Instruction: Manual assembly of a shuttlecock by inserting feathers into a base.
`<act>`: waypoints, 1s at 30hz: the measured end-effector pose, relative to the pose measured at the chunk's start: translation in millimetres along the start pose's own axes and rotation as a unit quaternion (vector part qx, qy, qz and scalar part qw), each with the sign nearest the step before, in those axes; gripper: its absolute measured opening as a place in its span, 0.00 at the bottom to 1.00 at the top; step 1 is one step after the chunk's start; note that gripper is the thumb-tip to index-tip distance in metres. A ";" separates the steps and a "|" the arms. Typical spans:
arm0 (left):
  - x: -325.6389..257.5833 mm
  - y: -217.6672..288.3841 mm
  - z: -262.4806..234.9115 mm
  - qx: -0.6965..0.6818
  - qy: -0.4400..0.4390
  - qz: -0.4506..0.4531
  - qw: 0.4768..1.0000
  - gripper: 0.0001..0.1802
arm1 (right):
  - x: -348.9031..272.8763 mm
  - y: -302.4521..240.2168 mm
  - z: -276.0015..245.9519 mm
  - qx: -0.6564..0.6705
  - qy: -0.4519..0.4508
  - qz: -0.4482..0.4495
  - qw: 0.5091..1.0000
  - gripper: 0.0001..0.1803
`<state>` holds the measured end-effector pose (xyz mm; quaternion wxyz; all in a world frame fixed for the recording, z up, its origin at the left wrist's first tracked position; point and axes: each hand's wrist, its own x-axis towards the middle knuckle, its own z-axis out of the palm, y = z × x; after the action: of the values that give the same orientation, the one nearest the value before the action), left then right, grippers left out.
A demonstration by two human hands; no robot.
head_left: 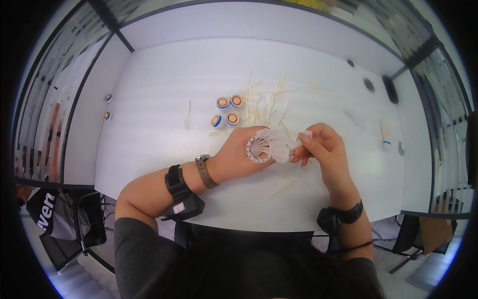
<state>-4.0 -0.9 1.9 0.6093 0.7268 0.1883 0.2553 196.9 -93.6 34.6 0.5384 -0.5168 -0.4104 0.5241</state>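
My left hand (234, 155) is closed around a white shuttlecock skirt (275, 144). A ring with small holes forms one end of the skirt, and pale vanes fan out from it to the right. At the vane side, my right hand (326, 149) pinches a small whitish vane piece (307, 134) between thumb and fingers; whether it is joined to the skirt is hard to see. Just beyond my left hand stand several shuttlecock heads (232, 119) with tan tops and blue bands. Loose pale feather shafts (254, 107) lie scattered beside them.
The white table (159, 79) has raised panels at its back and sides. A single shaft (188, 114) lies left of the heads. Two more blue-banded heads (107, 115) stand by the left panel. At the right lies a whole shuttlecock (386, 133), near a dark oblong opening (390, 89).
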 end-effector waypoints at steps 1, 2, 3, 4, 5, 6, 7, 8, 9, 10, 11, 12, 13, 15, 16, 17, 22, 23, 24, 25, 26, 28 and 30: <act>-0.5 -3.2 1.3 -0.023 0.007 0.007 1.000 0.12 | 0.0 -0.2 0.6 -0.005 0.005 -0.003 1.000 0.07; -1.0 -4.6 2.0 -0.046 0.013 0.015 0.999 0.11 | -0.1 -0.5 1.1 -0.011 0.010 -0.006 1.000 0.07; -0.4 -4.6 2.5 -0.046 0.012 0.015 0.999 0.11 | -0.3 0.6 0.4 -0.011 0.011 -0.006 1.000 0.07; 0.2 -4.3 2.8 -0.034 0.016 0.011 0.999 0.11 | -0.1 2.6 -0.5 -0.023 0.011 -0.014 1.000 0.07; 0.9 -3.8 2.9 -0.023 0.020 0.007 1.000 0.10 | -0.2 3.6 -1.1 -0.035 0.011 -0.023 0.999 0.07; 1.1 -2.2 3.0 -0.024 0.019 0.006 1.000 0.10 | -0.8 3.2 -0.7 -0.035 0.012 -0.022 0.999 0.07; 1.5 0.4 3.0 -0.006 0.021 0.011 1.000 0.10 | -1.4 2.3 0.4 -0.032 0.016 -0.022 0.999 0.06; 1.5 2.1 3.3 0.012 0.022 0.015 1.000 0.10 | -2.0 1.9 1.3 -0.028 0.019 -0.023 0.999 0.06; 1.3 2.9 2.9 0.012 0.022 0.016 1.000 0.10 | -1.4 2.5 1.9 -0.028 0.019 -0.023 0.999 0.06; 0.8 3.5 2.6 0.030 0.020 0.016 0.999 0.10 | -0.7 3.7 2.3 -0.025 0.021 -0.028 0.999 0.05; 0.6 3.8 2.2 0.048 0.018 0.017 0.999 0.09 | -0.2 4.5 2.4 -0.023 0.023 -0.033 0.999 0.05; 0.1 3.3 2.5 0.048 0.018 0.016 0.999 0.09 | -0.8 4.9 2.4 -0.023 0.024 -0.032 0.999 0.05; 0.1 2.5 2.4 0.032 0.014 0.007 0.999 0.09 | -0.9 5.0 2.3 -0.019 0.021 -0.036 0.999 0.04; 0.1 3.9 2.1 0.017 0.011 -0.002 1.000 0.09 | -0.2 3.8 2.5 -0.029 0.014 -0.043 0.999 0.04; 0.5 7.2 1.4 0.016 0.005 -0.019 1.000 0.09 | 0.2 3.7 2.5 -0.029 0.014 -0.044 0.999 0.04; 1.0 9.0 0.9 0.015 -0.001 -0.036 0.999 0.09 | 0.4 3.8 2.3 -0.032 0.021 -0.038 0.999 0.04; 1.4 -1.1 1.8 0.050 0.006 0.037 0.998 0.10 | 0.6 2.2 3.6 -0.024 0.056 -0.041 0.997 0.07; 1.2 -1.3 0.9 0.041 -0.008 0.026 0.999 0.10 | 0.4 1.6 5.0 -0.031 0.072 -0.046 0.996 0.10; 1.3 -0.8 0.7 0.039 -0.008 0.025 0.999 0.10 | 0.2 0.3 4.7 -0.031 0.073 -0.044 0.996 0.10; 1.6 0.9 0.4 0.044 -0.011 0.024 0.999 0.10 | 0.7 -1.3 4.2 -0.040 0.080 -0.037 0.995 0.10; 1.5 1.5 0.4 0.048 -0.013 0.023 0.998 0.10 | 0.7 -1.9 3.8 -0.049 0.088 -0.029 0.994 0.11; -0.1 -3.2 0.2 0.025 -0.014 0.022 0.999 0.10 | 0.8 -0.3 4.3 -0.041 0.088 -0.035 0.995 0.12; -0.6 -5.7 -0.3 0.002 -0.015 0.024 1.000 0.10 | 0.3 1.7 3.9 -0.034 0.089 -0.043 0.995 0.13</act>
<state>-4.4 0.1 -3.8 0.6042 0.7362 0.1622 0.2580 192.8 -92.9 33.4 0.5766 -0.5612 -0.4003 0.4386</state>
